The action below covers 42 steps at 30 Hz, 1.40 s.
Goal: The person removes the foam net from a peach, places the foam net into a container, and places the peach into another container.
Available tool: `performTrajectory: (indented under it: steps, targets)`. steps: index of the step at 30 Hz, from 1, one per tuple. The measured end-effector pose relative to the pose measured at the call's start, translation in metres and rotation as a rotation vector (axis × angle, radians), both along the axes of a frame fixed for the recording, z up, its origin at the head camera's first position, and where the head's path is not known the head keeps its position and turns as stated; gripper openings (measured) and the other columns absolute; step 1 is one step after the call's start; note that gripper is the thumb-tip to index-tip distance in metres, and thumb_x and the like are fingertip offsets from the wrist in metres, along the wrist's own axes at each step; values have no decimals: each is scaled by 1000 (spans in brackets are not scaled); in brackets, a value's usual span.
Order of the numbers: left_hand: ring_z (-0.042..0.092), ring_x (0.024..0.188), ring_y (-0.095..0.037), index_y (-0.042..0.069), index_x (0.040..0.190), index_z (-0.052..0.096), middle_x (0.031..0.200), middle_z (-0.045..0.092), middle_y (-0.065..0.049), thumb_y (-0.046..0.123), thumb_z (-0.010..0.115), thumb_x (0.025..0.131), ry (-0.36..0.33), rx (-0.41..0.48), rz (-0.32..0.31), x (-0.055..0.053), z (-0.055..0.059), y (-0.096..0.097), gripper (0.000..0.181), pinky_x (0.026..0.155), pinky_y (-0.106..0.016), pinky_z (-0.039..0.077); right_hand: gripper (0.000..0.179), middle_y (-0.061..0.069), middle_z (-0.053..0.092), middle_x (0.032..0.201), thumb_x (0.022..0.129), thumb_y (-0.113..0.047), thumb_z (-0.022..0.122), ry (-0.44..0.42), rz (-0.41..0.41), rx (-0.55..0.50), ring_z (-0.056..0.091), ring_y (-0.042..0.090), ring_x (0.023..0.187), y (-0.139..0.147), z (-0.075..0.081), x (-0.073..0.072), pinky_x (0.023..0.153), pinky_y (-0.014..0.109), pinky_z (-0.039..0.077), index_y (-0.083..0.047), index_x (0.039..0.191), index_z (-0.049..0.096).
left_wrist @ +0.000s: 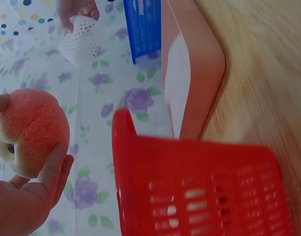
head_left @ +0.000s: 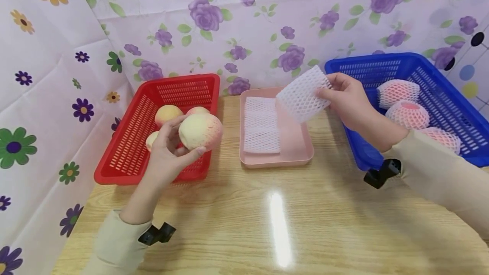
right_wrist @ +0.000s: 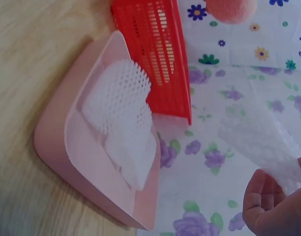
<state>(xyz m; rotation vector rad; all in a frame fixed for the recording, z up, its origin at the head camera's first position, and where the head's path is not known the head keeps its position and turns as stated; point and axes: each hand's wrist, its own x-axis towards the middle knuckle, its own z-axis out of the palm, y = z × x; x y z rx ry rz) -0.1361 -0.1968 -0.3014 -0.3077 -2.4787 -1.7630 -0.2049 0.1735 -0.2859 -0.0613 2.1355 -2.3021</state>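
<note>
My left hand point(head_left: 168, 143) grips a yellow and pink peach point(head_left: 200, 131) above the front right of the red basket point(head_left: 122, 156). In the left wrist view the peach point(left_wrist: 32, 130) shows a redder side and a dark stem hollow, with fingers and thumb around it. A white foam fruit net point(head_left: 304, 93), flat and uninflated in shape, is pinched at its right edge by my right hand point(head_left: 349, 101), over the pink tray point(head_left: 298, 162). More flat foam nets point(head_left: 262, 125) lie in the left half of that tray. Several peaches point(head_left: 168, 114) lie in the red basket.
At the right stands a blue basket point(head_left: 359, 156) holding several peaches in foam nets point(head_left: 407, 114). The wooden table point(head_left: 229, 224) runs in front of the containers. Flowered cloth point(head_left: 206, 50) hangs behind and at the left.
</note>
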Motion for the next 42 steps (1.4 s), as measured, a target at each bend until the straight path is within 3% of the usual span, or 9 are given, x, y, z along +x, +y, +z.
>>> performTrajectory:
  steps: [5,12,17,21,27,30,34,38,42]
  targets:
    - [53,110,-15,10,137,41,127,48,-1,1,74,79,46,0,46,-6,0,-16,67,84,-14,53,31,-7,65,85,86,-4,67,-31,-12,44,63,4,76,-5,2,-18,62,17,55,-7,111,50]
    - [51,108,-15,9,136,40,124,47,0,4,73,81,51,-18,124,-15,-4,-36,64,79,-12,53,42,4,51,116,87,-12,67,-134,-46,209,59,6,89,-19,5,-46,69,15,55,-4,124,48]
    - [52,101,-11,3,137,36,125,45,-7,8,74,81,13,-116,163,-22,-12,-46,68,77,-10,52,45,2,56,106,87,-16,68,-154,-41,306,60,4,81,-25,0,-63,70,17,55,1,125,51]
    - [52,100,-16,2,138,33,127,44,-14,9,73,81,-32,-151,160,-26,-20,-50,70,75,-9,51,35,-2,56,96,87,-17,67,-156,-44,384,57,2,75,-27,-6,-76,69,18,55,-1,115,56]
    - [51,108,-30,3,135,37,130,44,-18,10,77,78,-63,-227,132,-31,-28,-57,70,74,-9,48,31,5,54,103,88,-11,63,-165,-50,405,56,7,80,-30,-16,-96,67,18,55,2,115,54]
    - [52,110,-33,4,133,41,131,46,-18,10,80,75,-65,-256,117,-34,-31,-61,70,75,-10,48,33,8,52,109,89,-10,60,-173,-55,429,55,14,90,-30,-23,-105,78,27,56,3,118,53]
    - [52,114,-37,5,134,42,134,45,-19,12,81,75,-98,-288,97,-36,-33,-65,71,87,-25,53,34,13,50,115,89,-7,58,-167,-48,493,52,22,100,-28,-30,-114,86,35,53,5,120,52]
    - [50,118,-40,5,135,41,136,44,-20,16,81,76,-132,-330,74,-40,-35,-67,73,98,-49,49,31,15,48,113,87,-2,58,-142,-55,529,49,21,95,-27,-39,-122,72,26,50,7,116,51]
    - [51,119,-41,3,132,45,132,45,-19,14,84,72,-122,-395,49,-46,-38,-69,72,98,-51,49,34,17,48,115,85,-1,60,-167,-68,556,48,24,98,-31,-49,-131,79,31,51,9,117,50]
